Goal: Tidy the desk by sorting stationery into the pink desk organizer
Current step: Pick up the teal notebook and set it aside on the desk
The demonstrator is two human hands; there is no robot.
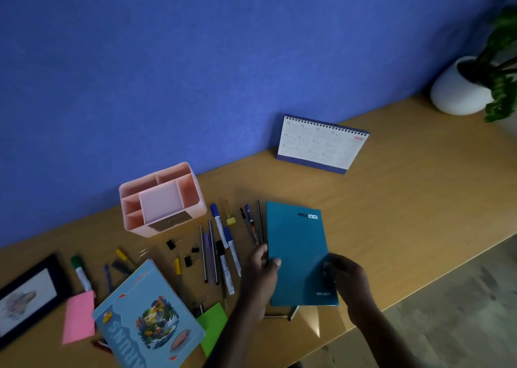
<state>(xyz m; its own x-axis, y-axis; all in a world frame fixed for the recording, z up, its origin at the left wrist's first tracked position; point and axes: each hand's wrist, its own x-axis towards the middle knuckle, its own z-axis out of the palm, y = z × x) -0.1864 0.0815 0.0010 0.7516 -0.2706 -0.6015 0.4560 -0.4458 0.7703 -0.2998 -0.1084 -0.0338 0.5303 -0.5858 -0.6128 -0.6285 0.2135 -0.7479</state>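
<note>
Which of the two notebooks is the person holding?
The plain teal notebook, held at its side edges by the left hand and right hand. The light-blue illustrated notebook lies untouched farther left.

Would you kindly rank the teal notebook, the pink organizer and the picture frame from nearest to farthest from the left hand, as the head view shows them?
1. The teal notebook: its left edge is in the grip of the left hand.
2. The pink organizer: up and left, by the wall.
3. The picture frame: far left on the desk.
</note>
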